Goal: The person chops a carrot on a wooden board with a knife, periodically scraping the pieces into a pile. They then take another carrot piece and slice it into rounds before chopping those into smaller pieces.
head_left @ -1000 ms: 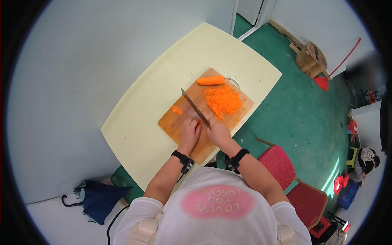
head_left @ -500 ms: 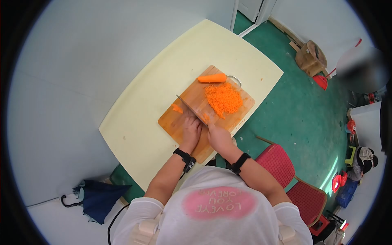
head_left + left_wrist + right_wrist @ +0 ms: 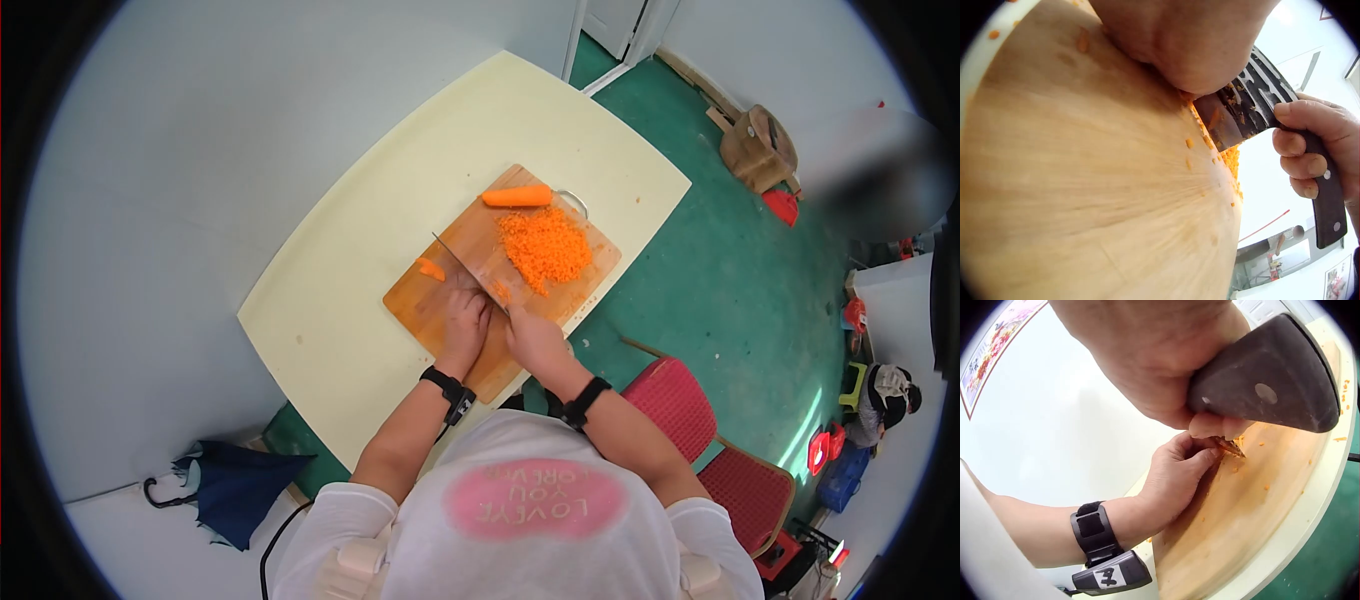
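My right hand (image 3: 535,338) grips the dark riveted handle (image 3: 1266,381) of a cleaver (image 3: 1241,103). Its blade stands nearly upright on the wooden cutting board (image 3: 420,312), with orange bits stuck to its side. Close beside the blade, my left hand (image 3: 466,322) has curled fingers, pinching a small piece of carrot (image 3: 1230,447) against the board. Fresh carrot bits (image 3: 501,292) lie just right of the blade. A heap of finely chopped carrot (image 3: 545,246) covers the board's right part, below a whole peeled carrot (image 3: 518,196). A few carrot slices (image 3: 431,268) rest near the left edge.
The board lies on a pale yellow table (image 3: 340,260), close to its near edge, its metal handle (image 3: 574,202) pointing away. Red chairs (image 3: 672,405) stand at the right. A dark blue umbrella (image 3: 245,490) leans at the lower left.
The cleaver's blade has come down and its tip has shifted slightly left and nearer. New carrot bits show beside the blade. The left hand stays nearly in place.
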A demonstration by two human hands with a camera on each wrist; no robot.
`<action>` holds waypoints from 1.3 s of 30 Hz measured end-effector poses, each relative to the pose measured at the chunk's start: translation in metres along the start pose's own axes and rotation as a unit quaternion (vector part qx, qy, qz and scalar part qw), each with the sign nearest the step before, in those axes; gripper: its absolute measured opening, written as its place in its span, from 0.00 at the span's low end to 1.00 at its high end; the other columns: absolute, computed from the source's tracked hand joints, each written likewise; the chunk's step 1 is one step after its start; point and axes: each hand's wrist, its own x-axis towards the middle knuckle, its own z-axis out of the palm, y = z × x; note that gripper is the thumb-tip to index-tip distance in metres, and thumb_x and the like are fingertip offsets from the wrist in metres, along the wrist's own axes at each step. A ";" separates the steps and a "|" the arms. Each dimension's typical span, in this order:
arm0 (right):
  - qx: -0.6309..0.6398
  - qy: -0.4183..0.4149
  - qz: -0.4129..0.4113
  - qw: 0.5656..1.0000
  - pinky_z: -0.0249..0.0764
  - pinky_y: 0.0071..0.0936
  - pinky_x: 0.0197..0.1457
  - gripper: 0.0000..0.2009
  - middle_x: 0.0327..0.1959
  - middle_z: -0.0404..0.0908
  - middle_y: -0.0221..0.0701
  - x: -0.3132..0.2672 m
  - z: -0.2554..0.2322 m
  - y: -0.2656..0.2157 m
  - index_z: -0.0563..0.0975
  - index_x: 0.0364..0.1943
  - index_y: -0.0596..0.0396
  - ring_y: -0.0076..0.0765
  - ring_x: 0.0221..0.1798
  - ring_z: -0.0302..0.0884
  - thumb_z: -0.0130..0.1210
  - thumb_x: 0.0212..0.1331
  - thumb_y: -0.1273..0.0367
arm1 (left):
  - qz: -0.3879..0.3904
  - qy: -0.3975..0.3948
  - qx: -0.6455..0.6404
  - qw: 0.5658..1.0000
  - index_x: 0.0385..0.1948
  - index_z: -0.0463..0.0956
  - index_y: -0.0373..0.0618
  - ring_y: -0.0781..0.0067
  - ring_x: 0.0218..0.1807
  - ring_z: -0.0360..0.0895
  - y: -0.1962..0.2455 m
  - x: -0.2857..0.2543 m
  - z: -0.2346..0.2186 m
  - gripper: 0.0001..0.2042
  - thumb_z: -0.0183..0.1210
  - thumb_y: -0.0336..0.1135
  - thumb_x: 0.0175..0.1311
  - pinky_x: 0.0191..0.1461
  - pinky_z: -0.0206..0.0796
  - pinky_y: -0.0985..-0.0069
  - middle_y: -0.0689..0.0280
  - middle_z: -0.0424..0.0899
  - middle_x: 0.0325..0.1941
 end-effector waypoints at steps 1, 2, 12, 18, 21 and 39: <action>0.002 0.000 0.001 1.000 0.73 0.50 0.34 0.11 0.24 0.78 0.50 0.002 0.003 0.000 0.72 0.41 0.58 0.58 0.29 0.78 0.50 0.57 0.67 | 0.007 0.008 0.006 1.000 0.30 0.76 0.38 0.52 0.42 0.71 0.001 0.000 0.000 0.07 0.61 0.23 0.48 0.46 0.65 0.64 0.56 0.78 0.37; 0.008 0.003 0.000 1.000 0.73 0.50 0.35 0.11 0.25 0.78 0.49 0.008 0.004 -0.001 0.72 0.41 0.58 0.58 0.30 0.78 0.51 0.57 0.67 | 0.018 0.020 0.012 1.000 0.30 0.76 0.38 0.51 0.41 0.72 0.001 0.002 0.000 0.06 0.61 0.23 0.48 0.46 0.66 0.64 0.56 0.77 0.37; 0.080 0.049 0.055 0.994 0.73 0.48 0.37 0.14 0.29 0.80 0.46 -0.016 -0.053 0.019 0.73 0.44 0.56 0.55 0.34 0.79 0.52 0.56 0.66 | 0.048 -0.036 0.018 0.998 0.34 0.76 0.39 0.53 0.42 0.74 0.009 0.036 -0.029 0.06 0.58 0.27 0.55 0.48 0.68 0.63 0.56 0.78 0.39; 0.122 0.069 0.089 0.986 0.73 0.45 0.38 0.13 0.28 0.80 0.46 -0.029 -0.064 0.021 0.73 0.44 0.57 0.54 0.34 0.79 0.52 0.56 0.66 | 0.107 -0.220 0.174 0.954 0.30 0.78 0.43 0.56 0.40 0.73 0.007 0.081 -0.022 0.05 0.55 0.27 0.53 0.42 0.67 0.64 0.61 0.76 0.34; 0.129 0.066 0.098 0.985 0.73 0.46 0.38 0.13 0.28 0.80 0.47 -0.035 -0.062 0.026 0.73 0.44 0.57 0.54 0.34 0.79 0.52 0.56 0.67 | 0.162 -0.239 0.225 0.931 0.28 0.79 0.46 0.59 0.40 0.74 0.007 0.081 -0.012 0.05 0.55 0.27 0.51 0.40 0.66 0.66 0.63 0.76 0.31; 0.143 0.118 0.082 0.979 0.73 0.46 0.35 0.14 0.25 0.79 0.47 -0.048 -0.056 0.045 0.74 0.43 0.59 0.54 0.30 0.78 0.53 0.56 0.67 | -0.054 -0.188 0.196 0.961 0.27 0.78 0.42 0.52 0.35 0.78 0.037 0.056 0.004 0.06 0.56 0.34 0.52 0.39 0.70 0.60 0.55 0.79 0.30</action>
